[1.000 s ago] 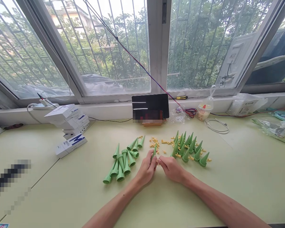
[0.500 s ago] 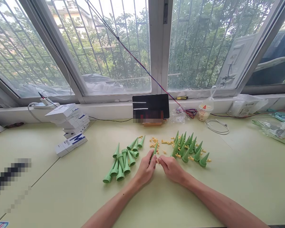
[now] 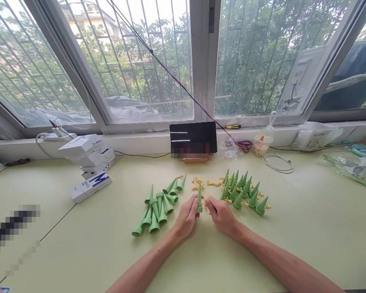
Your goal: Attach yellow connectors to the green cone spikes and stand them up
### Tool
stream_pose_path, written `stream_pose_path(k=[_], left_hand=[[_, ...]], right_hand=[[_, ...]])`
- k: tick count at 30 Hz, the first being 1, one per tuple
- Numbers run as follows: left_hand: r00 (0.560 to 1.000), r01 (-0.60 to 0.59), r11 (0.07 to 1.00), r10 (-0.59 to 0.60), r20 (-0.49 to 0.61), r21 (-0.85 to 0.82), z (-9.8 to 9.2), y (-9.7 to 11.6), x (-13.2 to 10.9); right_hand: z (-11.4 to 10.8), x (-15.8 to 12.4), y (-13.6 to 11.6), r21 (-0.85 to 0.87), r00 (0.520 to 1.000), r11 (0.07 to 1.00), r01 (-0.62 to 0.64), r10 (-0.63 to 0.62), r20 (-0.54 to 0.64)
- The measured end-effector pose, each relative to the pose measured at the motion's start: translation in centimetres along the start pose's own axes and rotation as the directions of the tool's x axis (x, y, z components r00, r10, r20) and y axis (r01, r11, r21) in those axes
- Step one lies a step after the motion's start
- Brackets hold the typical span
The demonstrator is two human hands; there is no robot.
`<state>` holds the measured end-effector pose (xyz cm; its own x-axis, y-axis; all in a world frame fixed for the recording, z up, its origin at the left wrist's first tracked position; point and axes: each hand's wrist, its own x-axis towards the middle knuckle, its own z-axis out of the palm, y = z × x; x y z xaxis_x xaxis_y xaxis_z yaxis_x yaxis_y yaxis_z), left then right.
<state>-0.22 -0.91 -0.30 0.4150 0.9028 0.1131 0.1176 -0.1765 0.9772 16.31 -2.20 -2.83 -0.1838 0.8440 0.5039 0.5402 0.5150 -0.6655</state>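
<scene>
My left hand (image 3: 185, 217) is closed around a green plastic cone (image 3: 199, 199), which stands upright with its narrow tip at the top. Just right of it, my right hand (image 3: 222, 213) has thumb and forefinger pinched together; what they hold, if anything, is too small to make out. Small yellow plastic pieces (image 3: 197, 182) lie loose beyond my hands. Left of my hands is a pile of green cones (image 3: 155, 207), several lying with their open ends toward me. On the right, more green cones (image 3: 247, 189) stand tip up in rows, yellow pieces sticking out at their bases.
A dark-screened tablet (image 3: 193, 136) leans at the back by the window. White boxes (image 3: 91, 187) are stacked at the left. Toward the back right are a lidded cup (image 3: 261, 145), a coiled white cable (image 3: 277, 163) and plastic bags (image 3: 356, 167).
The cone in my left hand has turned more upright and now shows its base collar. My right hand has moved slightly away from it, leaving a small gap.
</scene>
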Motion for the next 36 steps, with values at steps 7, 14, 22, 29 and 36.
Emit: stream_pose_path(k=[7,14,22,29,36], left_hand=[[1.000,-0.022,0.997,0.021,0.010,0.075,-0.17,-0.09,0.11],[0.996,-0.089,0.981,0.091,-0.004,0.170,-0.54,-0.24,0.39],[0.981,-0.189,0.956,0.191,0.012,0.225,-0.84,0.24,0.22],[0.981,-0.190,0.953,0.196,-0.002,0.236,-0.63,0.48,-0.07],[0.980,-0.196,0.950,0.201,0.003,0.243,-0.52,0.38,-0.15]], right_hand=[[-0.02,0.06,0.15,0.023,0.999,1.000,-0.019,0.020,-0.032],[-0.18,0.17,0.39,0.024,0.999,1.000,-0.016,0.017,-0.045],[-0.06,0.23,0.57,0.011,0.999,0.999,-0.035,0.035,-0.039],[-0.09,0.31,0.67,-0.033,0.999,0.999,-0.042,0.041,-0.011],[-0.16,0.31,0.55,-0.080,1.000,0.997,-0.013,0.012,-0.015]])
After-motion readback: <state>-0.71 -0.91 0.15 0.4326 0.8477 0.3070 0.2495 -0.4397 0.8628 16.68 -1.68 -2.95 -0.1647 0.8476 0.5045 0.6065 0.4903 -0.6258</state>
